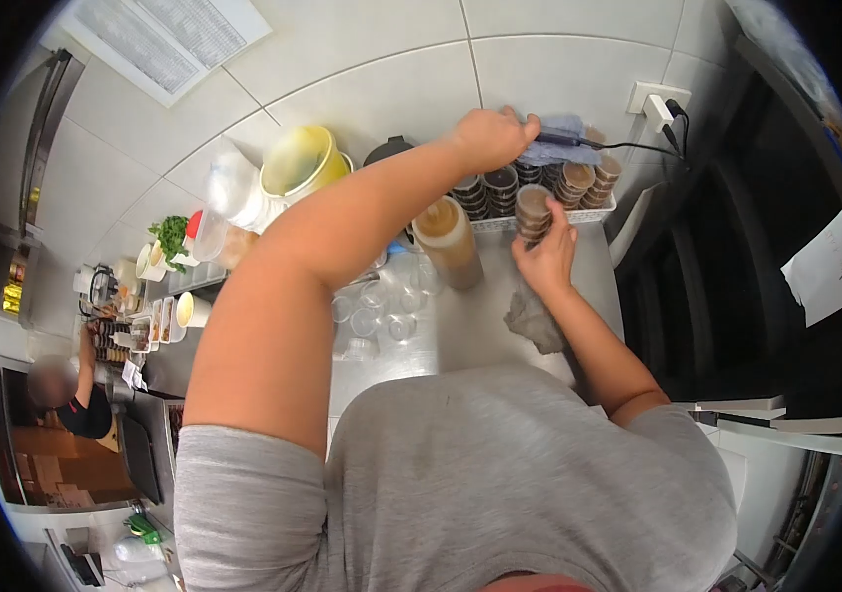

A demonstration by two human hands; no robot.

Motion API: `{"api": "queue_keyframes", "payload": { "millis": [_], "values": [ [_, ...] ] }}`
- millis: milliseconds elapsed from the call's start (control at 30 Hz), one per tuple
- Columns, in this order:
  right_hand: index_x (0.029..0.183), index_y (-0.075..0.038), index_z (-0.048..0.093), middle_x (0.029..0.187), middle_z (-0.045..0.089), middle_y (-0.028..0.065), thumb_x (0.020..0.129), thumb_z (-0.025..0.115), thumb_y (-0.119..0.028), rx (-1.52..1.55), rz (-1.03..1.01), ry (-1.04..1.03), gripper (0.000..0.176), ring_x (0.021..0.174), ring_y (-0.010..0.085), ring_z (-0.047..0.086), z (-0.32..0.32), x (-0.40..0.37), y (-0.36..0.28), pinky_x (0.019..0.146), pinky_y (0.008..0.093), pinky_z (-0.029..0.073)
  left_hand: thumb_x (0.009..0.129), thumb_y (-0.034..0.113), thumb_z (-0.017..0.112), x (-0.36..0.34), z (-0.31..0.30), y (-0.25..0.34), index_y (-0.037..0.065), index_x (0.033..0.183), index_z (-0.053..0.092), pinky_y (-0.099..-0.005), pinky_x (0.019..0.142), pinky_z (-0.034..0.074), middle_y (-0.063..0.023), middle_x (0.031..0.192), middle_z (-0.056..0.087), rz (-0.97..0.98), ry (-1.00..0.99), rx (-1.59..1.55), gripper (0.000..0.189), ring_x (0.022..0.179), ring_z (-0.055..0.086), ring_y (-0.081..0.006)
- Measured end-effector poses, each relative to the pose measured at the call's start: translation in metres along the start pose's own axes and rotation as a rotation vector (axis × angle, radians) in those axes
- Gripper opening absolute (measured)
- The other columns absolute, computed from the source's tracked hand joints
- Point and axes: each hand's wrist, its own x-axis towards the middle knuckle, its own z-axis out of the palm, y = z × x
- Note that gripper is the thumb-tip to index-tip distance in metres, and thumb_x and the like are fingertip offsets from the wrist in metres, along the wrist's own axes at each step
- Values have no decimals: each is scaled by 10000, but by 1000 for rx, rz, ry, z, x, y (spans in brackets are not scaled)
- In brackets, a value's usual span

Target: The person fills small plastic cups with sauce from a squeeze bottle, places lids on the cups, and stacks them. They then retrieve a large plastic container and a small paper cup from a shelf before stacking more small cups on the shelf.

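Observation:
My right hand point(549, 259) is wrapped around a short stack of small clear sauce cups point(533, 212) with brown contents, held over the front edge of a white basket point(594, 215). More stacked cups with dark and brown contents point(502, 187) stand in that basket. My left hand point(493, 140) is above the back of the basket, its fingers curled beside a dark corded device point(561, 139) and a bluish cloth or plastic sheet point(564, 126). What those fingers hold, if anything, I cannot make out. A squeeze bottle point(448, 244) of brown liquid stands left of the held cups.
A crumpled grey cloth point(535, 321) lies on the steel counter point(475, 335). Loose clear lids and cups point(382, 304) are spread to the left. Behind my left arm is a yellow bucket point(300, 163). A co-worker point(85, 409) stands far left. Plugs sit in a wall socket point(656, 107).

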Motion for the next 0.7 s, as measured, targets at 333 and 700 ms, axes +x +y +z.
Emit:
{"api": "queue_keyframes", "payload": {
  "millis": [333,700],
  "values": [
    [1311,-86,356,1157,535,180,682,769,-119,128,-149,-476,753,1075,382,514,-3,-33,-1,886,452,410,776,314,710,6,-20,-3,50,1307,450,-440,797,508,-187,996,658,-73,-481,-218,648,923,641,-351],
    [1145,-53,568,1074,574,148,793,670,-164,-139,-108,-149,383,1045,352,525,-60,53,35,887,431,421,674,520,757,10,-22,-5,37,1212,524,-429,863,489,-190,1084,635,-159,-533,-225,759,1020,609,-351]
  ]
}}
